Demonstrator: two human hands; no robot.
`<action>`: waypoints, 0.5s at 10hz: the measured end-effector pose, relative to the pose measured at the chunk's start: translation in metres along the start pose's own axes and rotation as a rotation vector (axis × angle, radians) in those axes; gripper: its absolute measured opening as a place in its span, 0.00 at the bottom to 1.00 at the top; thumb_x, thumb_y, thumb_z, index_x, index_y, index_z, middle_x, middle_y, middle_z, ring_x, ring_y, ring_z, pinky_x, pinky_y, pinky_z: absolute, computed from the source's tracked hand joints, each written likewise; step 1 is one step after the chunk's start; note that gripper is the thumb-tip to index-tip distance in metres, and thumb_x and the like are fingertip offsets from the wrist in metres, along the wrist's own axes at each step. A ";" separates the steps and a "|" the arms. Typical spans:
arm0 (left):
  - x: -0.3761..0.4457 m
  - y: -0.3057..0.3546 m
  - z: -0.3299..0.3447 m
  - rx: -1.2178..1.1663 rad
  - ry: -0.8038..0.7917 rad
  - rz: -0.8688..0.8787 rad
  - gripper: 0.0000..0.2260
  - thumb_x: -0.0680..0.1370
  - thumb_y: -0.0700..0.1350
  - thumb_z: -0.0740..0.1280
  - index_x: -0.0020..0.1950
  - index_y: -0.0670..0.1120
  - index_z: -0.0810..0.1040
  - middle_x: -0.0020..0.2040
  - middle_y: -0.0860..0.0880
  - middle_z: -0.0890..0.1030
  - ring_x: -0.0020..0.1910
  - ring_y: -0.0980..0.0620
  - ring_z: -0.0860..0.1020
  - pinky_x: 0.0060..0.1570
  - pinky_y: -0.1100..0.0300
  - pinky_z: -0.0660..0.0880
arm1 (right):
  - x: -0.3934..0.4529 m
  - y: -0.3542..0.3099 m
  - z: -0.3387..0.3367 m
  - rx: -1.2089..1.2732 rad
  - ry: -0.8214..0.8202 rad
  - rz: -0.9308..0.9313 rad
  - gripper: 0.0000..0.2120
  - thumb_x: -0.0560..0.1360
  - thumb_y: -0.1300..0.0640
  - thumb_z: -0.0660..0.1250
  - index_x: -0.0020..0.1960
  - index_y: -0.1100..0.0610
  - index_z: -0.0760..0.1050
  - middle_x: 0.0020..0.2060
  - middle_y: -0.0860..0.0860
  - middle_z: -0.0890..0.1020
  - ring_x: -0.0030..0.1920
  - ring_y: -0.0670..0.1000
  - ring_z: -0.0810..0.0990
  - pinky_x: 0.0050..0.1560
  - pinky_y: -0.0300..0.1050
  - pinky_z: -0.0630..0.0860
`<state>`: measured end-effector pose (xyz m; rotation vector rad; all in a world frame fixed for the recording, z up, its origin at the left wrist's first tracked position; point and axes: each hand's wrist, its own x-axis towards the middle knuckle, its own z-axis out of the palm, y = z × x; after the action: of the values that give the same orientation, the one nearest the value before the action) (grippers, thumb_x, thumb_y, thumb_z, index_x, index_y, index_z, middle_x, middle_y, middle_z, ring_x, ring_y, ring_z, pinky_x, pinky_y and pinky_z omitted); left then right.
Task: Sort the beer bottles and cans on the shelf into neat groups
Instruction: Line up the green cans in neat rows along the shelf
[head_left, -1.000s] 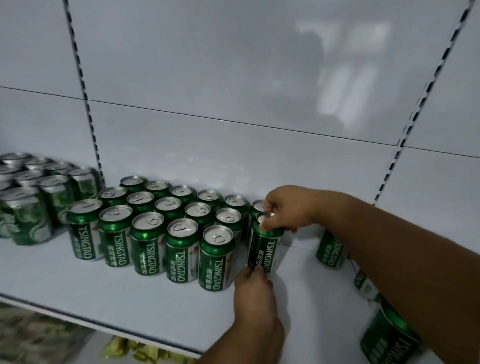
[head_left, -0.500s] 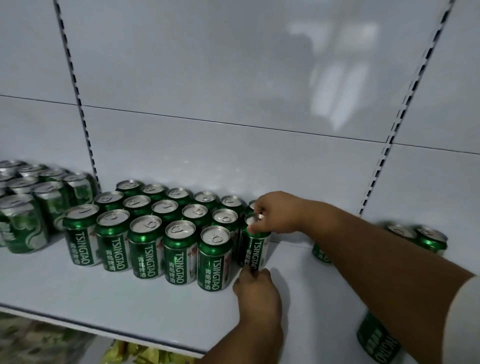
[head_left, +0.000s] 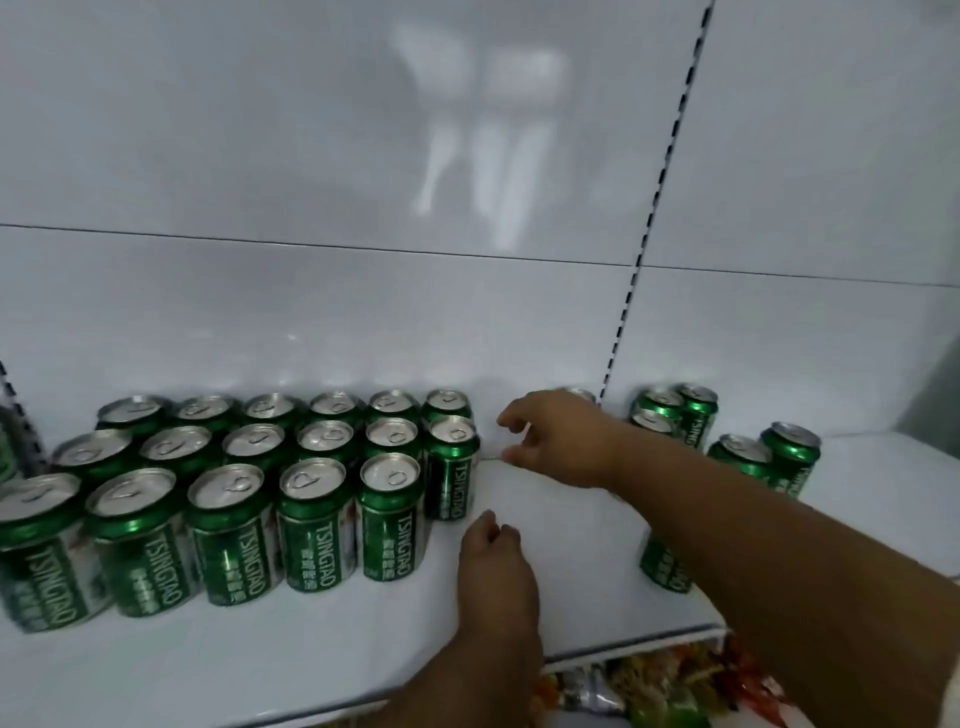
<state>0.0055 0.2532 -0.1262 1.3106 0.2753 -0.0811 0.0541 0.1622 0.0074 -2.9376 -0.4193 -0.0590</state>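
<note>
Green cans (head_left: 291, 488) — both hands (head_left: 558, 441) free

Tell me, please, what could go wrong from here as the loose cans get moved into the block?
The right forearm crosses just above a loose can near the shelf edge; a sweep could knock it off. The right hand hangs close to the end can of the packed block, so a bump might topple neighbours.

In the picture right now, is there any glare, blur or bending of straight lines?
Head view: pale window glare streaks the glossy back panel; the slotted upright leans and the shelf edge tilts, from the wide lens; both hands, left and right, look soft with motion blur; the front cans read sharply, while the packets below are smeared.
</note>
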 end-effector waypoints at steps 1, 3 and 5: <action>-0.016 -0.010 0.015 -0.023 -0.106 -0.011 0.17 0.81 0.40 0.61 0.70 0.48 0.70 0.67 0.45 0.75 0.67 0.43 0.73 0.65 0.49 0.70 | -0.041 0.013 -0.015 -0.066 -0.009 0.084 0.19 0.77 0.47 0.68 0.65 0.52 0.76 0.58 0.49 0.80 0.54 0.48 0.78 0.52 0.39 0.71; -0.037 -0.026 0.057 -0.019 -0.325 -0.161 0.24 0.81 0.35 0.62 0.75 0.50 0.65 0.72 0.50 0.71 0.69 0.50 0.71 0.55 0.68 0.69 | -0.103 0.060 -0.054 -0.169 -0.089 0.260 0.20 0.75 0.46 0.70 0.65 0.49 0.75 0.57 0.46 0.79 0.51 0.46 0.74 0.48 0.40 0.71; -0.055 -0.028 0.080 -0.042 -0.226 -0.075 0.14 0.81 0.38 0.61 0.64 0.52 0.73 0.67 0.45 0.76 0.65 0.44 0.75 0.61 0.53 0.71 | -0.108 0.096 -0.032 -0.163 -0.160 0.247 0.23 0.72 0.43 0.72 0.64 0.48 0.74 0.56 0.46 0.79 0.54 0.49 0.78 0.54 0.50 0.77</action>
<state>-0.0413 0.1639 -0.1210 1.2370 0.1330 -0.2838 -0.0233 0.0357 0.0161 -3.1419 -0.0721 0.1829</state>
